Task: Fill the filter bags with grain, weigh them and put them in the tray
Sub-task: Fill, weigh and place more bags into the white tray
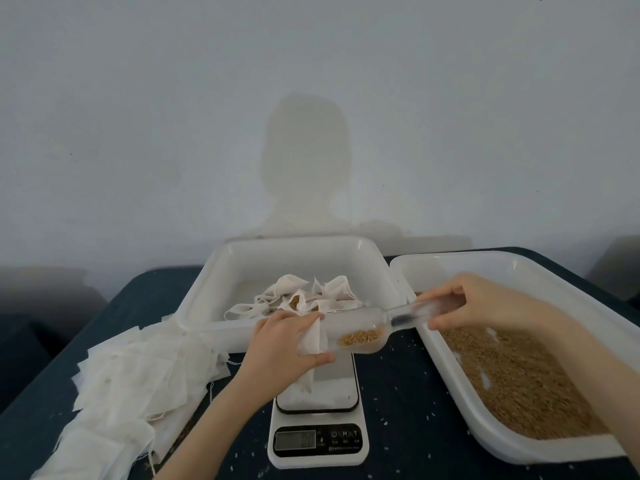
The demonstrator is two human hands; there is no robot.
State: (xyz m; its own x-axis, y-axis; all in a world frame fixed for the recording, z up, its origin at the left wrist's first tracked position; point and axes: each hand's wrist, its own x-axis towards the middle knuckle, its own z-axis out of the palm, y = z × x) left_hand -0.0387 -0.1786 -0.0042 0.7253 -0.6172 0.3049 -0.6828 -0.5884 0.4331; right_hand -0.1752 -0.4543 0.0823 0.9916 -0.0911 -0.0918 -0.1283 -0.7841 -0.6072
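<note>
At the lower left of the frame lies a loose pile of empty filter bags, fanned out on the dark table within easy reach of the left hand. That hand pinches one filter bag at its mouth, thumb below and fingers above, holding it open against the lip of the clear scoop — so, I judge, grain can slide straight in. The bag hangs over the platform of the scale, low in the middle; its display is too blurred to read. Just behind, in the centre, a white tray holds a heap of filled bags, some showing grain at their open tops. The scoop lies nearly level, a small mound of grain sitting near its closed end — not yet tipped, it seems. The right hand grips the scoop's handle, fingers curled round it. At the right, a second white tray, the grain tray, is spread with loose grain, close beside the scale for short scooping trips.
</note>
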